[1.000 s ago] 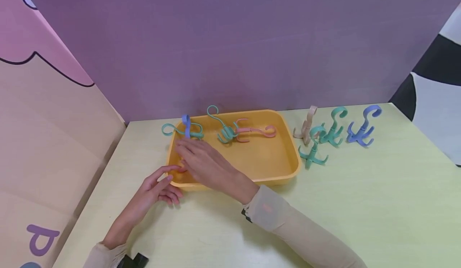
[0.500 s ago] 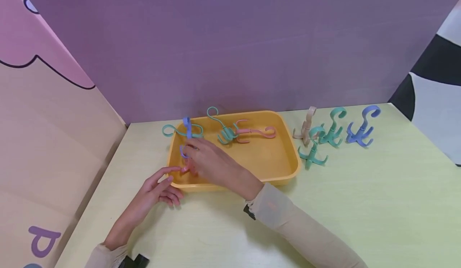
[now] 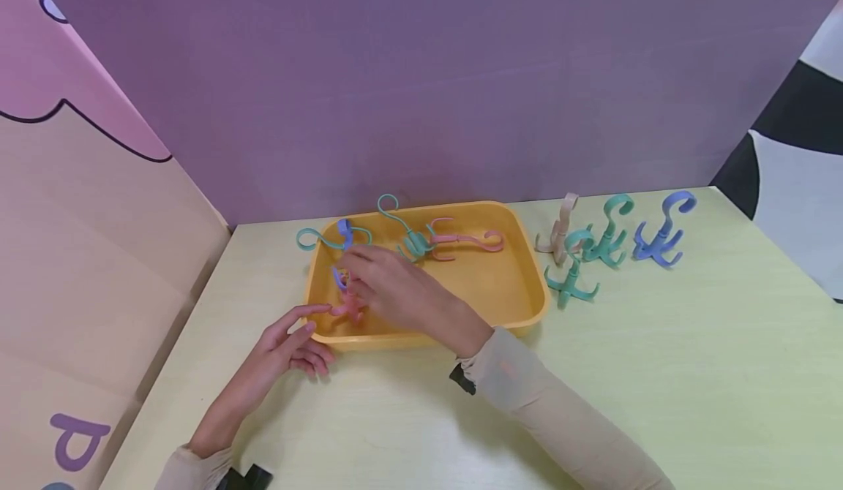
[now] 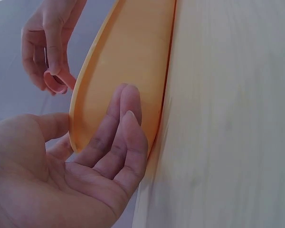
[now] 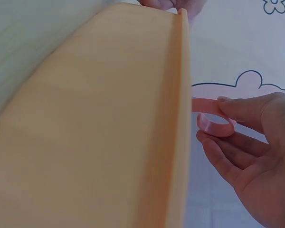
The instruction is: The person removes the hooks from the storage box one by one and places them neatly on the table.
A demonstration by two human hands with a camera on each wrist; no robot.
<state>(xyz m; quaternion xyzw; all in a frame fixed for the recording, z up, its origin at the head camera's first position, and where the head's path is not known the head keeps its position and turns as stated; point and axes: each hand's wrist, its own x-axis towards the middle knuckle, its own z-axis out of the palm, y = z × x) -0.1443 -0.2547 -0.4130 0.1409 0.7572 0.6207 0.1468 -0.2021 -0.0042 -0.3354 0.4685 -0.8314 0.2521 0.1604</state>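
My right hand (image 3: pixel 402 289) pinches the curled top of a pink multi-prong hook (image 5: pixel 216 107) between thumb and fingers. Its pronged base shows below the hand in the head view, inside the front left part of the yellow tray (image 3: pixel 487 292). At that corner my left hand (image 3: pixel 279 355) rests against the rim, index finger extended over it and the other fingers loose outside. Whether the index finger touches a pink prong, I cannot tell. Just behind the right hand a blue hook (image 3: pixel 344 230) is partly hidden.
A green hook (image 3: pixel 309 239) lies across the tray's back left edge. Another green hook (image 3: pixel 416 243) leans at the back rim beside a lying pink hook (image 3: pixel 467 239). Right of the tray stand a beige hook (image 3: pixel 561 234), green hooks (image 3: pixel 571 281) and a blue hook (image 3: pixel 661 238).
My right hand has shifted slightly right within the tray, uncovering the pink hook's pronged base and part of the blue hook. My left hand has stayed at the corner.
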